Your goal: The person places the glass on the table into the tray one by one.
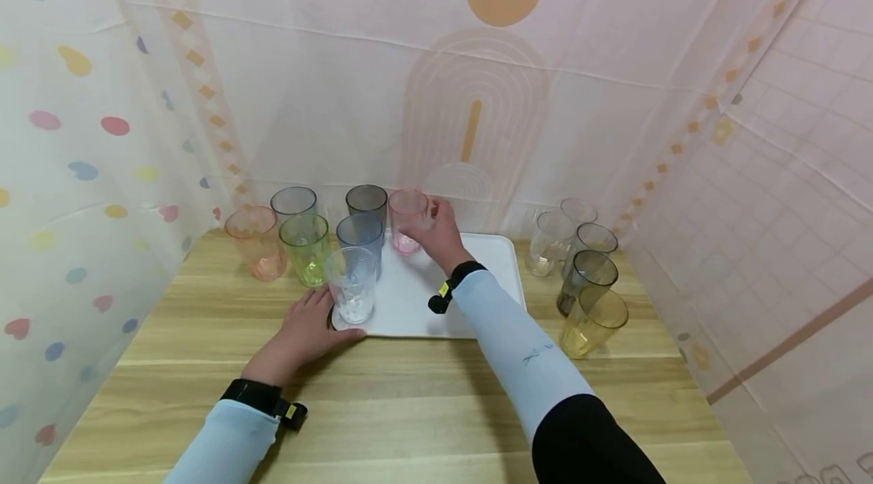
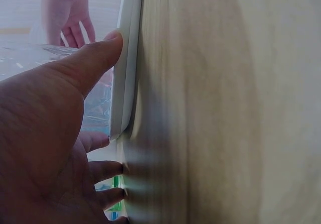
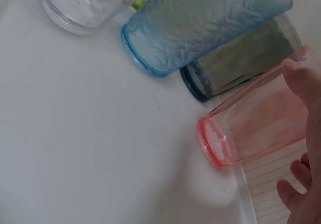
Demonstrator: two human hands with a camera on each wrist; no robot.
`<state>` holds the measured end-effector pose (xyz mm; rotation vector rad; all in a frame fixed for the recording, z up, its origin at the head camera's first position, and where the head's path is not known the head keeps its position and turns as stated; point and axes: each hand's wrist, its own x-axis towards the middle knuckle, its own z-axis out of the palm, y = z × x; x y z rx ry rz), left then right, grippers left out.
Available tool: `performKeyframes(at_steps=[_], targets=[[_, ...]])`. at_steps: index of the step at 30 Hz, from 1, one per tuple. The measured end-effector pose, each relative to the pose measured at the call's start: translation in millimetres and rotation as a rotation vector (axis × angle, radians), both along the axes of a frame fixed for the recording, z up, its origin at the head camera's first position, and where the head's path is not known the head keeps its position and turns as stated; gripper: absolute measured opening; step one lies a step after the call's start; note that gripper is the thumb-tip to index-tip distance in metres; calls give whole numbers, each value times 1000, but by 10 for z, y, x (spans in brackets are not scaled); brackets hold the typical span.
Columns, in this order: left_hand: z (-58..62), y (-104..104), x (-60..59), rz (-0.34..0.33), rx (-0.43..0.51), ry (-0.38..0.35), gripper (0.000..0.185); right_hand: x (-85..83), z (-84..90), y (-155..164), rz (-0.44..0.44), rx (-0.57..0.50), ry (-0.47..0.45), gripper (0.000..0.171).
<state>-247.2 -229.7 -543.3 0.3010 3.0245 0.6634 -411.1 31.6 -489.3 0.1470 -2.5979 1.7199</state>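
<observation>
At the back of the white tray, a pink glass stands upright with my right hand around its right side. In the right wrist view, the thumb touches the pink glass and the other fingers curl on its opposite side. My left hand rests at the tray's front left corner, fingers spread and straight, thumb along the front edge. Close beside it on the tray stands a clear glass. Behind that are a blue glass and a dark grey glass.
Left of the tray stand an orange glass, a green glass and a grey-blue glass. To the right are clear glasses, dark glasses and a yellow glass. A patterned curtain hangs behind the wooden table.
</observation>
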Motion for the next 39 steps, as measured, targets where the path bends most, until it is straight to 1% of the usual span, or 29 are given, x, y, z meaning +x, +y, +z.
performKeyframes(at_steps=[2,4,7,10,12,14,16,18,21,23,25,27,30,32,34,39], targets=[[8,11,-5,0,-2,-1,121,82,-9,102,-23,5,34,96],[14,23,-9,-1,-2,-1,121,201,-44,240,-43,15,83,96],[16,32,-10,-10,1,3,121,460,-123,505,-58,37,145,92],[17,33,-5,-15,10,6,120,815,-189,805,-36,83,183,90],[15,27,3,-13,14,7,121,1077,-201,1002,-2,155,217,91],[10,14,5,-8,14,5,122,1342,-193,1194,32,233,279,90],[-1,-2,3,-6,13,6,123,1598,-176,1383,53,304,363,88],[-12,-16,-2,-5,8,11,124,1823,-154,1570,52,331,469,86],[-38,-24,-20,-7,8,8,125,2095,-130,1867,-4,292,649,78],[-55,-21,-31,-8,5,1,127,2215,-116,2070,-80,252,767,74],[-75,-16,-45,-9,1,-7,127,2297,-104,2264,-180,215,840,69],[-85,-8,-56,-10,1,-10,127,2351,-88,2429,-278,185,874,67],[-83,-6,-49,-11,5,-15,126,2402,-84,2609,-386,165,850,68],[-76,-6,-44,-10,12,-23,126,2416,-90,2685,-425,160,809,70],[-70,-5,-44,-10,19,-28,125,2418,-107,2732,-440,148,730,74],[-58,7,-54,-13,18,-26,126,2353,-186,2765,-439,56,459,87]])
